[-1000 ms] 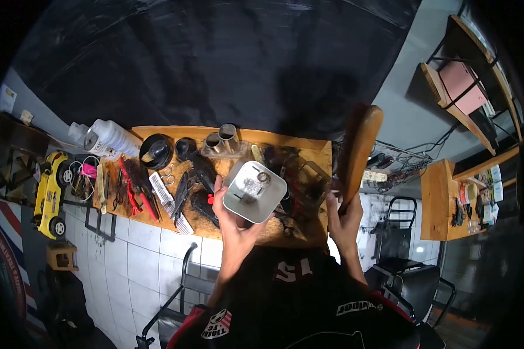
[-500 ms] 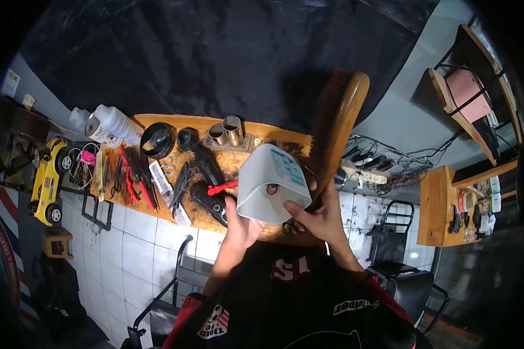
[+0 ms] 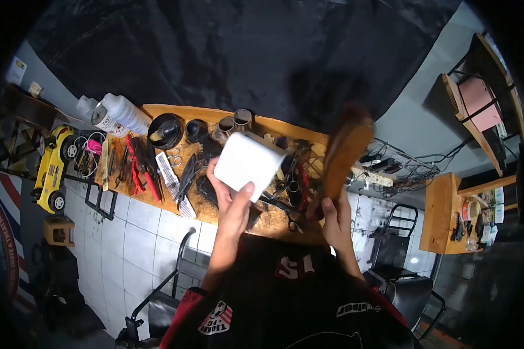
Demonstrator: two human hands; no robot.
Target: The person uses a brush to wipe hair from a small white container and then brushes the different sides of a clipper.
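Note:
My left hand (image 3: 233,209) is closed round a white plastic container (image 3: 247,164), thumb on its near side. The container is tilted above the wooden counter, and its inside is hidden. In my right hand (image 3: 336,224) is the handle of a wooden brush (image 3: 348,152), raised and slightly blurred; its bristles hardly show. Beneath and between my hands lie scissors (image 3: 293,221) and dark tools I cannot make out. Left of the container are a white comb (image 3: 170,177), partly covered by black clips (image 3: 187,174), and another pair of scissors (image 3: 174,157).
The wooden counter (image 3: 151,203) carries a black bowl (image 3: 165,131), metal cups (image 3: 243,118), plastic bottles (image 3: 125,113) and red-handled tools (image 3: 137,166). A yellow toy car (image 3: 52,168) stands at left. Black chairs (image 3: 393,244) flank me, and cables (image 3: 413,166) hang at right.
My left hand has carried the container left and turned it over, away from my right hand. My right hand has let go of the container and holds the brush lower and turned.

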